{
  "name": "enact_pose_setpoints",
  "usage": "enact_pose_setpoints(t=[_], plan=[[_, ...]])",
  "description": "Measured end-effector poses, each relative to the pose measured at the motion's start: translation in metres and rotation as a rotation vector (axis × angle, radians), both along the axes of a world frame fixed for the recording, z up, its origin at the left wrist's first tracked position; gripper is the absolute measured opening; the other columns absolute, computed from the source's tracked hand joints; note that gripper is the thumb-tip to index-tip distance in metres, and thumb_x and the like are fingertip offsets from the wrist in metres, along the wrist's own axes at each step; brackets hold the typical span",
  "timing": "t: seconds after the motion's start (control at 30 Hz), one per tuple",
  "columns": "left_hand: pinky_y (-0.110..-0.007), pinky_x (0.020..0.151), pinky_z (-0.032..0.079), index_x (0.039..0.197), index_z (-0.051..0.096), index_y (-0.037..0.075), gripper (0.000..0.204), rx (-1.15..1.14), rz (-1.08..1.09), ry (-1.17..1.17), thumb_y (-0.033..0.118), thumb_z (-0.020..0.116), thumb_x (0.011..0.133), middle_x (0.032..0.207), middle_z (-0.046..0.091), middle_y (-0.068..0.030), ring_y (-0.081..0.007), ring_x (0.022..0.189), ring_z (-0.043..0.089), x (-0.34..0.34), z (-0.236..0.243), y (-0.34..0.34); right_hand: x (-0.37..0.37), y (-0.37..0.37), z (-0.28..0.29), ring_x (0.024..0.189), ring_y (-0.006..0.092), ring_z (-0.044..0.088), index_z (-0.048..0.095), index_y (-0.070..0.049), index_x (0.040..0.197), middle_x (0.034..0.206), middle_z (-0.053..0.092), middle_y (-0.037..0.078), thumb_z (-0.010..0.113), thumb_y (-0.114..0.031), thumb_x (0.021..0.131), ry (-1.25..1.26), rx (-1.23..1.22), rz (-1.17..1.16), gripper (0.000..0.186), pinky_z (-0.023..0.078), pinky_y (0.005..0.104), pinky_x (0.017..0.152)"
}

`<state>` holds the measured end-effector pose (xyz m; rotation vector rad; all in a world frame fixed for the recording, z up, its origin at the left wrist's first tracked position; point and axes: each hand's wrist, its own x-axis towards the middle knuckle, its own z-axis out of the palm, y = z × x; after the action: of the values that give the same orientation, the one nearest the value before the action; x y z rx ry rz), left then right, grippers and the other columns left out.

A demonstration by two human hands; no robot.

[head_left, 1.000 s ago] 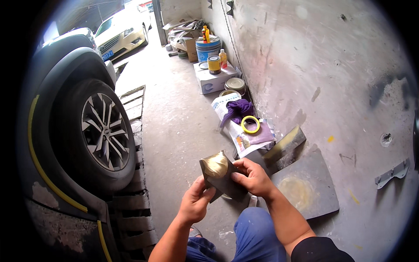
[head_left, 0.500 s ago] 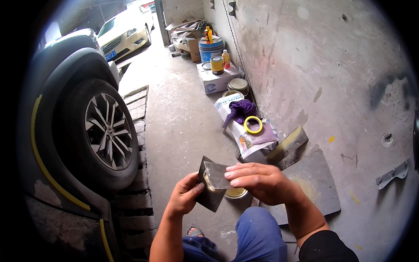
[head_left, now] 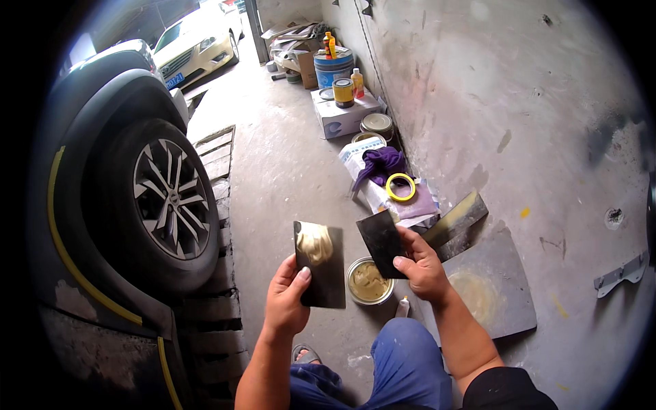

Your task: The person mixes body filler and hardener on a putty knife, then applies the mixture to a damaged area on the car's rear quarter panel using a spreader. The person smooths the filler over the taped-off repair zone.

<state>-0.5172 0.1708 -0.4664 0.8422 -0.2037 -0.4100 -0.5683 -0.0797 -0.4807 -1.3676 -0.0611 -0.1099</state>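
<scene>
Holds a dark rectangular spreader [head_left: 326,283] in the left hand [head_left: 287,301], clamped along its left edge with the thumb on the upper face, and a second dark spreader [head_left: 381,239] in the right hand [head_left: 425,270], pinched at its near right side. Has the two apart, side by side above the concrete floor [head_left: 273,178]. Carries a soft, folded mass of cream putty-like paste [head_left: 315,243] on the far half of the left spreader; shows no such mound on the visible face of the right one. Looks thin and light in both cases, probably fairly stiff with perhaps a slight flex, though of a material impossible to confirm here. Seems sticky and easily smeared in the mound, so best gripped by the bare near half, clear of the far end; may turn slippery under smeared fingers. For the right spreader, best held by the near right side, leaving the far edge free. Shows a lidless round tin [head_left: 367,284] of tan paste below, between the hands, likely heavier and best taken around its outer wall, and a pale tube [head_left: 403,307] just near and right of it, probably soft and squeezable.
</scene>
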Motion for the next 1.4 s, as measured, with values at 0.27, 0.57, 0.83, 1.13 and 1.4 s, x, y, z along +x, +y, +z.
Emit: enact_pose_setpoints(t=[0.27,0.57,0.83,1.13,1.4], plan=[[-0.035,0.095,0.048,0.126,0.048,0.003,0.029,-0.027,0.199,0.176,0.006,0.047,0.097,0.117,0.061,-0.0107,-0.019,0.105,0.06,-0.017,-0.025,-0.025,-0.002,0.059,0.003,0.125,0.019,0.045,0.033,0.003,0.141,0.134,0.049,0.011,0.046,0.006,0.086,-0.02,0.44,-0.043,0.057,0.033,0.0324,0.107],[-0.032,0.095,0.046,0.128,0.046,0.001,0.03,0.034,0.321,0.044,0.006,0.045,0.099,0.118,0.06,-0.01,-0.0168,0.107,0.058,-0.019,-0.02,-0.032,-0.019,0.052,-0.003,0.118,0.0166,0.052,0.045,0.005,0.134,0.128,0.055,0.011,0.049,0.007,0.089,-0.023,-0.031,0.079,0.046,0.039,0.0283,0.101],[-0.028,0.093,0.045,0.123,0.05,0.001,0.026,0.071,0.428,0.034,0.003,0.045,0.097,0.115,0.06,-0.0085,-0.0133,0.103,0.057,-0.01,-0.017,-0.016,-0.011,0.053,-0.049,0.118,0.0213,0.055,0.059,0.003,0.119,0.124,0.06,0.013,0.049,0.012,0.076,-0.253,-0.668,0.005,0.046,0.039,0.0332,0.104],[-0.031,0.087,0.052,0.131,0.043,0.005,0.036,-0.253,-0.073,0.3,0.007,0.048,0.096,0.111,0.06,-0.0077,-0.0145,0.098,0.061,0.005,-0.032,-0.015,0.0,0.054,-0.046,0.081,0.0072,0.057,0.05,0.0,0.11,0.093,0.059,0.004,0.056,-0.026,0.095,-0.026,0.41,0.309,0.031,0.047,0.0201,0.073],[-0.027,0.095,0.045,0.138,0.04,0.006,0.039,-0.187,0.045,-0.023,0.011,0.045,0.1,0.121,0.057,-0.0052,-0.0103,0.108,0.055,-0.012,-0.012,0.011,0.018,0.033,-0.055,0.079,0.0071,0.057,0.05,-0.001,0.115,0.092,0.059,0.003,0.05,-0.022,0.098,-0.017,0.397,0.291,0.027,0.048,0.0207,0.07]])
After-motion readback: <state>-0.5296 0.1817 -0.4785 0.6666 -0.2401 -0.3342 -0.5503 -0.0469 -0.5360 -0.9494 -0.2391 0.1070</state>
